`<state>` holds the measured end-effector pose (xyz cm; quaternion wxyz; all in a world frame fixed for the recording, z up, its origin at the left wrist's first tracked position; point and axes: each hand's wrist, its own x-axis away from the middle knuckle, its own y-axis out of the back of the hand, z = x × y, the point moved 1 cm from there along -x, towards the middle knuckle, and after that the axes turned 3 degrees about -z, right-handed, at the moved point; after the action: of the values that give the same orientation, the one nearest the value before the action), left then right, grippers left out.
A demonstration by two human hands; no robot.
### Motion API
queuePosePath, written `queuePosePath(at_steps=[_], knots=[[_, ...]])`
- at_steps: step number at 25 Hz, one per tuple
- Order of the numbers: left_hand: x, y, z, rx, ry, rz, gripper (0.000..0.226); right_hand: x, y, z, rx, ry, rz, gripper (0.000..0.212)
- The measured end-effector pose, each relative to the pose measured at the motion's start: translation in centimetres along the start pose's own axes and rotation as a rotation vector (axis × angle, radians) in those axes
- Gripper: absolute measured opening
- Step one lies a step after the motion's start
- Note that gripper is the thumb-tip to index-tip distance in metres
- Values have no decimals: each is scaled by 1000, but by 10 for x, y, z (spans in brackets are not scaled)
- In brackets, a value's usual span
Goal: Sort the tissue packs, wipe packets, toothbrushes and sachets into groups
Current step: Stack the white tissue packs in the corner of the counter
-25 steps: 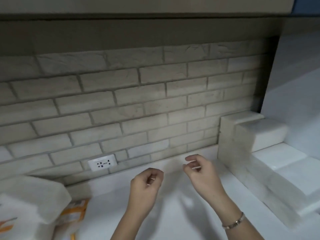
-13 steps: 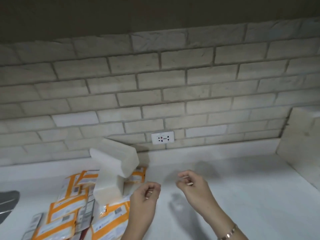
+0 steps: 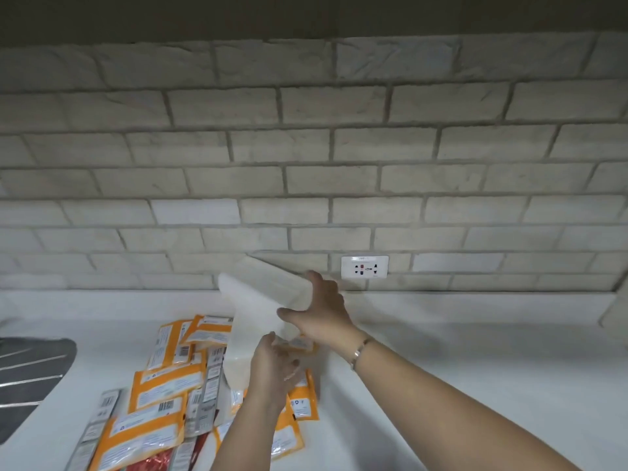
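Two white tissue packs stand in the heap on the white counter (image 3: 475, 368). The upper tissue pack (image 3: 268, 280) lies tilted across the top of the lower tissue pack (image 3: 243, 334), which stands upright. My right hand (image 3: 323, 314) grips the right end of the upper pack, fingers over its top and thumb below. My left hand (image 3: 273, 365) holds the right side of the lower pack. Around them lie several orange wipe packets (image 3: 163, 385), narrow grey toothbrush packs (image 3: 211, 372) and a red sachet (image 3: 149, 462).
A brick wall with a white socket (image 3: 364, 266) runs behind the counter. A dark grey striped mat (image 3: 30, 375) lies at the left edge. Bare counter stretches to the right of the heap.
The view has swung left and brought the heap to the middle. Both hands, which held nothing before, have reached forward and taken hold of the two tissue packs.
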<state>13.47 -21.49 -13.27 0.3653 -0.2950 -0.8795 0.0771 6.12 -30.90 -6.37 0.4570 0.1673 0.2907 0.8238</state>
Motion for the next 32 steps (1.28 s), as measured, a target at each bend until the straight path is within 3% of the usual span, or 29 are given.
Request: queuePosePath(at_steps=[3, 5, 9, 15, 19, 22, 27, 29, 32], knots=[[-31, -13, 4, 303, 236, 179, 69, -36, -11, 6, 78, -18, 89, 126], [-51, -20, 3, 457, 260, 209, 80, -49, -19, 4, 85, -11, 127, 128], [-73, -27, 10, 474, 126, 196, 63, -54, -26, -17, -67, 3, 13, 81], [-51, -41, 40, 334, -11, 176, 67, -15, 2, -46, -313, -53, -104, 44], [-6, -62, 54, 266, -114, 167, 76, 40, 26, -63, -600, -97, -248, 62], [28, -81, 57, 220, -173, 282, 84, 76, 40, -79, -773, -78, -319, 72], [57, -114, 75, 140, -296, 342, 59, 122, 78, -114, -874, -146, -385, 90], [67, -127, 86, 121, -275, 357, 53, 133, 103, -127, -890, -182, -456, 102], [79, -153, 108, 95, -187, 406, 46, 145, 159, -154, -926, -193, -637, 97]])
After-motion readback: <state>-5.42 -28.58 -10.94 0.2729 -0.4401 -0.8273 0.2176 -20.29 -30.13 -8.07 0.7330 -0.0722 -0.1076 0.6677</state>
